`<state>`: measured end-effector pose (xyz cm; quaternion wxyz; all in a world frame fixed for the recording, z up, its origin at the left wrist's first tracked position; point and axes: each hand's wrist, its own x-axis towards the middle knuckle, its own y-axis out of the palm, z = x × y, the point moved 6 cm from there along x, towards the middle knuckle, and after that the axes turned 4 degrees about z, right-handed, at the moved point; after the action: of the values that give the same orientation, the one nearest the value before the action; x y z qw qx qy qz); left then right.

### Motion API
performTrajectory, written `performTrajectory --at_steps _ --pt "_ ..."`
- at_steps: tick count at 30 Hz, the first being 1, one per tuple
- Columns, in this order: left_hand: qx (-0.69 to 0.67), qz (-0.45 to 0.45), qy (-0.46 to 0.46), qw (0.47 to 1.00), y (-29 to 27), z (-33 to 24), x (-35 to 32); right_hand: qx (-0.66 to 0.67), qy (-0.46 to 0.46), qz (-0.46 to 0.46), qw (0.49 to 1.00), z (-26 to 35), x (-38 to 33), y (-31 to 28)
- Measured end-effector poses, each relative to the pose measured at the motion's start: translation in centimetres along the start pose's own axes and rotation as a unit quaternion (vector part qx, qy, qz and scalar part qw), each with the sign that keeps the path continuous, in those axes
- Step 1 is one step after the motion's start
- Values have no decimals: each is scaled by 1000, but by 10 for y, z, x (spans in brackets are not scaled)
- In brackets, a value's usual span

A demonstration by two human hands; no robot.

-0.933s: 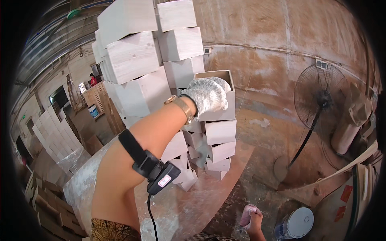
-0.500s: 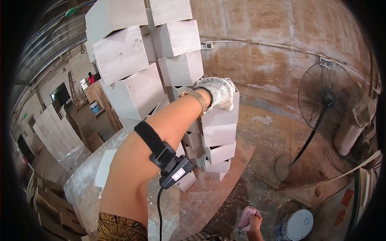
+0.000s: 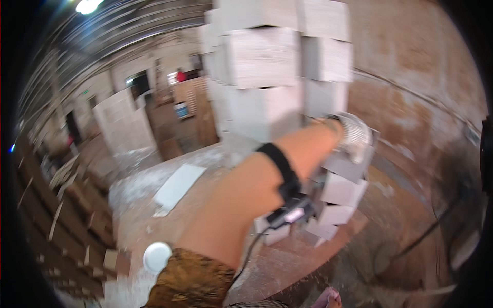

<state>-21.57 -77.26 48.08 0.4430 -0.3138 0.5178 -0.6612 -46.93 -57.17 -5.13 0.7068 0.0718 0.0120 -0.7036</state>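
Observation:
My left hand (image 3: pixel 355 137), in a pale knitted glove, rests against a whitish box (image 3: pixel 343 165) on the lower right part of a tall stack. Its fingers are hidden behind the glove's back and smeared by motion. A dark strap with a small cabled device (image 3: pixel 292 210) sits round my left forearm. Only partly in view at the bottom edge, my right hand (image 3: pixel 336 299) is closed on a pink cloth (image 3: pixel 322 299). More whitish boxes (image 3: pixel 264 56) rise in uneven columns beyond my left arm.
The stack stands on a dusty board (image 3: pixel 303 267). A white panel (image 3: pixel 179 186) and a round white lid-like thing (image 3: pixel 157 257) lie left of my arm. Brown boards or cartons (image 3: pixel 77 231) are piled at the far left. A stained wall (image 3: pixel 421 56) closes off the right.
The view has swung left, so the stack and my left arm sit farther right. The glove stays by the stack's right column. My right hand has dropped nearer the bottom edge.

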Motion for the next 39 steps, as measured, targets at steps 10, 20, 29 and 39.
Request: performTrajectory --at_steps 10,20,29,39 --pt "158 -362 6 919 -24 -68 -117 95 111 54 988 54 25 62" --pt "-151 -156 -66 974 250 -128 -373 196 91 409 887 113 -8 194" --pt "-276 -31 -583 764 389 -171 -647 70 405 417 811 5 -87 257" --pt "-256 -167 -847 434 443 -159 -849 -52 370 450 811 9 -176 316"
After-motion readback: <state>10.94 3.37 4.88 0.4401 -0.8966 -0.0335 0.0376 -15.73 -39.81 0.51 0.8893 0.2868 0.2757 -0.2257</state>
